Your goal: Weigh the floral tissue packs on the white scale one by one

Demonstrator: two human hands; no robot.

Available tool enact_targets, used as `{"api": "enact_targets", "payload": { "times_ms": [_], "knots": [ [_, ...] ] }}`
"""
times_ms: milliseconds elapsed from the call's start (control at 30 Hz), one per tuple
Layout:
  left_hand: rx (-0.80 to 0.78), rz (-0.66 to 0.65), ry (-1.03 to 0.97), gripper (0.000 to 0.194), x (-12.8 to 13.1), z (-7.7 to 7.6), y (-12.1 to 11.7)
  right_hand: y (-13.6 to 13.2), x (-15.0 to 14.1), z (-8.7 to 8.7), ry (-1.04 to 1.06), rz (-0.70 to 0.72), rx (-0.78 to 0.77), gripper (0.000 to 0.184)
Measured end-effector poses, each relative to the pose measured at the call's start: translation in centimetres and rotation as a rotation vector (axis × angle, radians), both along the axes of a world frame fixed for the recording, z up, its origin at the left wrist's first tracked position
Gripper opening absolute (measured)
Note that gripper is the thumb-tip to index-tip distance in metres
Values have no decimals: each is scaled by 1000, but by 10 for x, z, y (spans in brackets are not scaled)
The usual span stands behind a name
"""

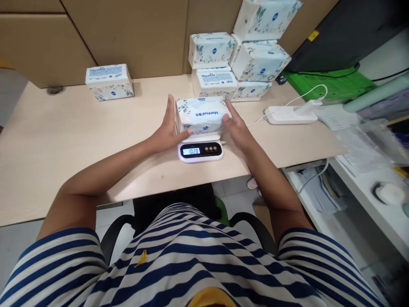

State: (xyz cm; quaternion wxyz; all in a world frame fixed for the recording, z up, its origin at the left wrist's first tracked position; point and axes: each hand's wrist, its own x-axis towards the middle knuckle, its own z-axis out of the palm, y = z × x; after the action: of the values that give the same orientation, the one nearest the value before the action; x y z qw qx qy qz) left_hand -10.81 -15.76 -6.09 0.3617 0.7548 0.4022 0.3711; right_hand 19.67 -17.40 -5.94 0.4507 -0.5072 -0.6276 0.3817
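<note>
A wrapped pack of tissues (202, 114), white and pale blue with a leaf print, is between my two hands over a small white kitchen scale (200, 151). Against its left side my left hand (169, 128) presses with the fingers, the thumb lying along the front lower edge. My right hand (238, 128) holds the opposite end, its thumb on the top face near the corner. The scale's lit display shows digits like 1028, with a dash before them. Most of the weighing plate is hidden under the pack, so I cannot tell how fully it rests there.
Similar tissue packs (260, 62) are stacked behind at the right, and a single pack (109, 82) stands at the back left. Cardboard boxes (128, 38) line the table's rear. A white power strip (290, 115) with cables lies right, beside a green item (329, 85).
</note>
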Motion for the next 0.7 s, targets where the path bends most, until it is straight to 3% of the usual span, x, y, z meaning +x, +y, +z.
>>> {"api": "enact_targets", "payload": {
  "times_ms": [100, 167, 267, 433, 700],
  "knots": [
    [-50, -8, -125, 126, -27, 1, 5, 14, 27, -20, 54, -106, 39, 107],
    [-102, 75, -254, 117, -44, -3, 10, 26, 45, -30, 81, -208, 106, 98],
    [-215, 227, -402, 117, -56, -17, 16, 36, 62, -35, 126, -313, 136, 100],
    [-289, 241, -445, 103, -50, -28, 17, 27, 58, -34, 107, -236, 4, 106],
    [-271, 218, -422, 99, -51, -30, 19, 13, 47, -28, 180, -200, 29, 97]
  ]
}}
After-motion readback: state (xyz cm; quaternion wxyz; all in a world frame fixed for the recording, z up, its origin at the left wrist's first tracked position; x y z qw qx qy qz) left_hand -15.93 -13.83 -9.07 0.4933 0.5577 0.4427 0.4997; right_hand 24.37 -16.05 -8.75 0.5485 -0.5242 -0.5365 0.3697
